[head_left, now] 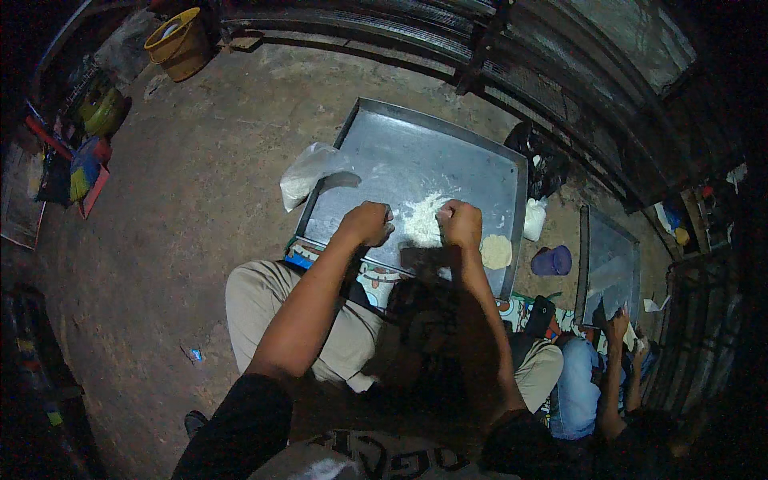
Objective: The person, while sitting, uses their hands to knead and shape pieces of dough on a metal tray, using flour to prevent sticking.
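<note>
The person's left hand (369, 224) and right hand (464, 226) have bent fingers over a metal tray (392, 144), white powder (420, 222) between them; whether they grip anything, you can't tell.

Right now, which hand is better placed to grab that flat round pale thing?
Probably the right hand: it is close beside the flat round pale thing on the metal tray, while the left hand is across the white powder from it.
</note>
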The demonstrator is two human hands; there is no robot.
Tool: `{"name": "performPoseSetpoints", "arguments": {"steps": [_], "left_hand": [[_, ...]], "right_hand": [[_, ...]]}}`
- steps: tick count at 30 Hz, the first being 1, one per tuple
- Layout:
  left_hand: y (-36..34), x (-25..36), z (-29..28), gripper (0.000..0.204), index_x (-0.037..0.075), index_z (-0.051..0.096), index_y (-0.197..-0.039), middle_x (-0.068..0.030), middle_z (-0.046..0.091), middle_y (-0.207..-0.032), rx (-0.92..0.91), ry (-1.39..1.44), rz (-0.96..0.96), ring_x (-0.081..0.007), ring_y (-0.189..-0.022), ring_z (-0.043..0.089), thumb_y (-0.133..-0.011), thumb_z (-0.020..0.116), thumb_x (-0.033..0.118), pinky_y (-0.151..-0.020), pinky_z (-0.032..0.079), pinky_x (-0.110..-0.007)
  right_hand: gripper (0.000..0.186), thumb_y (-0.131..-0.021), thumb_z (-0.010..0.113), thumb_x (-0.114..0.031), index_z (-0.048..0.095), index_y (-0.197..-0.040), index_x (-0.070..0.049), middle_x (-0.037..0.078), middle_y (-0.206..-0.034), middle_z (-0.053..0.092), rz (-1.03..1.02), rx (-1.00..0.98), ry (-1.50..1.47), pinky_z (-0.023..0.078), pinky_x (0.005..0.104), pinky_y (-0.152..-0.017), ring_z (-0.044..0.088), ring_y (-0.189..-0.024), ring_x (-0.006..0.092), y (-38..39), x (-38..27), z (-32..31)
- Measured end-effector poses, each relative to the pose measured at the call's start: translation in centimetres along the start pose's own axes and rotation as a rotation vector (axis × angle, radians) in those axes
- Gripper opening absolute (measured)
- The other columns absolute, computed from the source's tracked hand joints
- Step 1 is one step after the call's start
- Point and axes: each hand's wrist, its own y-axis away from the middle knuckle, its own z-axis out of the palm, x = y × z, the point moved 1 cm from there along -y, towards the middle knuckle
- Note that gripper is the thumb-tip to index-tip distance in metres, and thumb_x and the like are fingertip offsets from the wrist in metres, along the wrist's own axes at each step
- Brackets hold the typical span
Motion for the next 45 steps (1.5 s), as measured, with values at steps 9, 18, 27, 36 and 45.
{"name": "performPoseSetpoints", "arguments": {"steps": [9,18,27,36,45], "left_hand": [[0.1,-0.2,0.1,0.032,0.008,0.069,-0.108,-0.0198,0.07,-0.103,0.016,-0.019,0.03,-0.0386,-0.097,0.066,-0.085,0.07,0.029,-0.084,0.053,-0.046],[-0.3,-0.1,0.7,0.027,0.007,0.069,-0.104,-0.0208,0.069,-0.098,0.024,-0.036,0.046,-0.04,-0.093,0.066,-0.085,0.068,0.026,-0.082,0.053,-0.048],[0.2,0.4,0.7,0.025,0.008,0.07,-0.103,-0.0212,0.068,-0.103,0.034,-0.057,0.051,-0.04,-0.094,0.067,-0.084,0.068,0.025,-0.082,0.054,-0.047],[0.4,1.3,3.4,0.036,-0.001,0.059,-0.115,-0.0256,0.055,-0.125,0.144,-0.127,0.192,-0.0432,-0.115,0.055,-0.085,0.065,0.02,-0.098,0.048,-0.045],[1.4,5.7,4.9,0.067,-0.024,0.029,-0.136,-0.0399,0.032,-0.145,-0.114,-0.002,0.108,-0.05,-0.14,0.027,-0.088,0.051,0.017,-0.12,0.024,-0.041]], "right_hand": [[0.02,-0.079,0.065,-0.018,0.075,-0.094,-0.008,0.02,-0.083,0.069,-0.01,-0.138,0.142,0.053,0.0446,-0.078,0.067,-0.08,0.0398,-0.7,0.1,0.5],[0.025,-0.083,0.067,-0.027,0.075,-0.105,-0.016,0.007,-0.113,0.067,-0.465,-0.112,0.29,0.044,0.0436,-0.096,0.057,-0.113,0.0268,1.1,-0.5,3.5],[0.02,-0.08,0.069,-0.015,0.074,-0.097,-0.008,0.012,-0.103,0.069,-0.447,-0.278,0.019,0.049,0.0419,-0.093,0.062,-0.102,0.0347,2.1,2.0,-0.9],[0.04,-0.093,0.057,-0.028,0.062,-0.122,-0.001,0.02,-0.12,0.062,-0.442,-0.058,0.19,0.042,0.0442,-0.103,0.055,-0.116,0.0385,3.1,3.1,2.3],[0.019,-0.079,0.063,-0.009,0.074,-0.093,-0.003,0.021,-0.096,0.07,-0.232,-0.032,0.079,0.053,0.0416,-0.088,0.067,-0.093,0.0385,2.2,4.3,-3.1]]}}
